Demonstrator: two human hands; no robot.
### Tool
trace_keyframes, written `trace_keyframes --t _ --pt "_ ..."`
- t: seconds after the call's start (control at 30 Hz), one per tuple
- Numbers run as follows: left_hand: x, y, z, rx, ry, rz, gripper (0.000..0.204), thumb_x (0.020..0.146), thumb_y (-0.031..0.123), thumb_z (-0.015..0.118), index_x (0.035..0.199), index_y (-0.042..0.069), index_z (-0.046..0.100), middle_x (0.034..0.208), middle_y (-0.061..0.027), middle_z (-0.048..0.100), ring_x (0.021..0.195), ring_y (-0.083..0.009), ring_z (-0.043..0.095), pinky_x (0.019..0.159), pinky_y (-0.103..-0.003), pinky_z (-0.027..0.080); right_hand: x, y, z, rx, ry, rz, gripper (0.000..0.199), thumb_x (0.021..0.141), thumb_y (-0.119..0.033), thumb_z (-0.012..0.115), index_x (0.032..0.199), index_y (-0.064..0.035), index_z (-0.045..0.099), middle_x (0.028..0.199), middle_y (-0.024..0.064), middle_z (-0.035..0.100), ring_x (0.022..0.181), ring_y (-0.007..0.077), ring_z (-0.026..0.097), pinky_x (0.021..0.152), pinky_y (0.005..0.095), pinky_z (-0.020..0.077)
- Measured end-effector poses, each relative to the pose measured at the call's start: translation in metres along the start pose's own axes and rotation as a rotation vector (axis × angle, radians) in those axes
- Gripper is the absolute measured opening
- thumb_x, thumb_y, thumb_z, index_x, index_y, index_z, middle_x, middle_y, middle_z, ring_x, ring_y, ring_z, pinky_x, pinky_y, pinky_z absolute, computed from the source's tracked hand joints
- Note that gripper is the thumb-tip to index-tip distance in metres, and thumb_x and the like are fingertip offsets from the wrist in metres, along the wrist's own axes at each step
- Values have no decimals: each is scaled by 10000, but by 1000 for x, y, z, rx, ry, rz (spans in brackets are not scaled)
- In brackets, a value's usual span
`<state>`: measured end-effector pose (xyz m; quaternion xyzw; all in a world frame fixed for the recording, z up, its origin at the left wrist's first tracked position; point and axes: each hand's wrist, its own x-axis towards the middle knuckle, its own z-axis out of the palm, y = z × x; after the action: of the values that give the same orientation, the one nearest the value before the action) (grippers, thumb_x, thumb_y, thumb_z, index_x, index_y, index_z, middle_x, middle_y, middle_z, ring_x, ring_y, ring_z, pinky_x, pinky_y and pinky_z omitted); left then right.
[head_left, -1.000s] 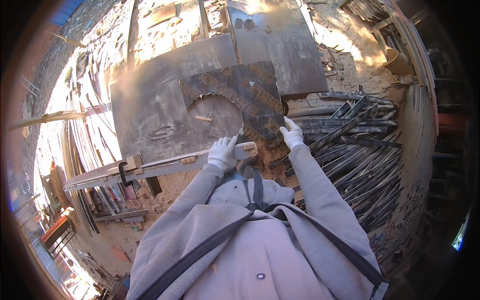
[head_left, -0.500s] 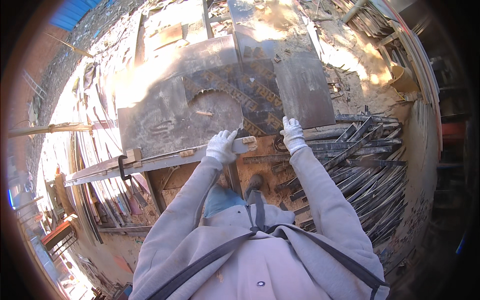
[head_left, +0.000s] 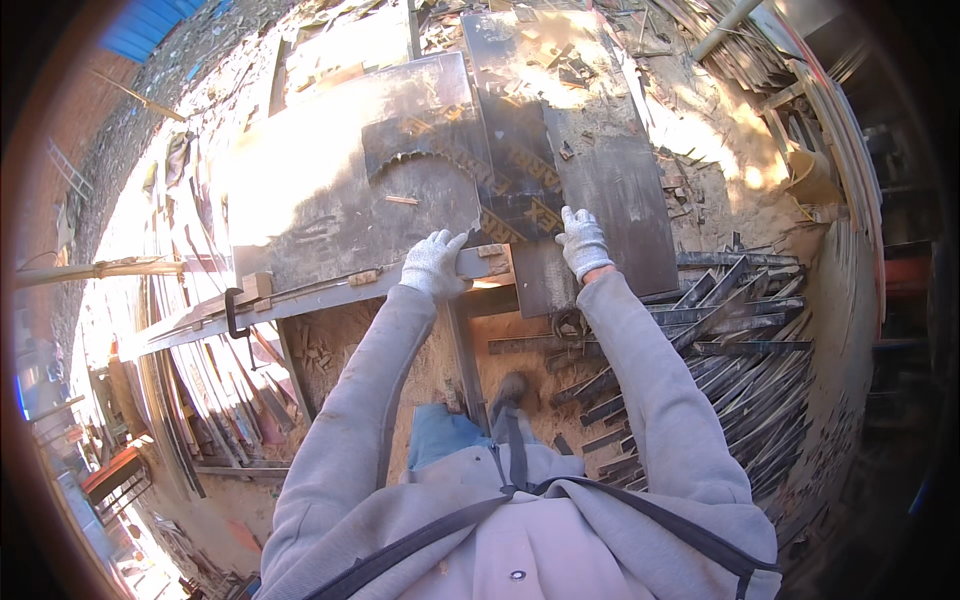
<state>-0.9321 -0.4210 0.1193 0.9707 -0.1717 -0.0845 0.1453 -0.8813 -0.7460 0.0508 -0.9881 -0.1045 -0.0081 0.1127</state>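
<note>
left hand (head_left: 433,264) and right hand (head_left: 583,243) flank the curve-cut plywood panel (head_left: 524,168), seemingly steadying both edges. whether either's clamped on, can't tell.

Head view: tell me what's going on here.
A gloved person is handling a dark printed board with a curved cut-out. The right grip is at its right edge; the left grip is by its near tip and the grey rail. The board lies across two larger dark panels. A black clamp sits farther left.

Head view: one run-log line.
left hand: at rail, by cut board | right hand: at board's right edge | clamp: on rail
</note>
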Motion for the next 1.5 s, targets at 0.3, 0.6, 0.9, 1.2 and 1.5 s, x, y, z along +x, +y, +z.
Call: trace_keyframes --t 0.3,0.6,0.9,1.2,1.5 --pt "-5 3 6 27 55 -14 862 694 387 896 1449 111 585 1472 -199 555 1377 -356 534 1136 -446 472 7 0 0 27 26 62 694 833 -189 827 1457 -33 568 1260 255 629 1186 428 614 1001 503 514" --pt "-1 7 0 -47 30 -104 902 676 432 891 1469 133 583 1468 -203 548 1386 -379 521 1161 -463 443 -13 -14 -20 452 -50 517 760 798 -400 894 1342 64 634 1316 241 698 1184 346 685 1006 432 536" --pt "11 -3 -5 -372 15 -186 875 797 763 717 1344 81 676 1257 -186 653 1252 -369 593 1078 -464 466 -91 -18 -47 1542 85 846 540 1008 -62 687 1488 47 464 1279 161 662 1019 234 690 807 401 668" --pt "2 -105 -5 -539 -52 -405 448 817 371 841 1130 55 788 1126 -159 726 1045 -307 716 948 -407 557 -99 46 -77 1306 -60 661 455 964 21 695 1414 -7 636 1338 98 694 1208 189 644 1094 327 477" --pt "-90 -236 -59 123 37 -629 479 838 315 838 1248 99 715 1194 -160 623 1189 -368 584 1039 -488 462 62 59 -53 1282 -547 397 402 947 100 614 1315 -30 710 1223 61 745 1130 169 680 1027 334 526"
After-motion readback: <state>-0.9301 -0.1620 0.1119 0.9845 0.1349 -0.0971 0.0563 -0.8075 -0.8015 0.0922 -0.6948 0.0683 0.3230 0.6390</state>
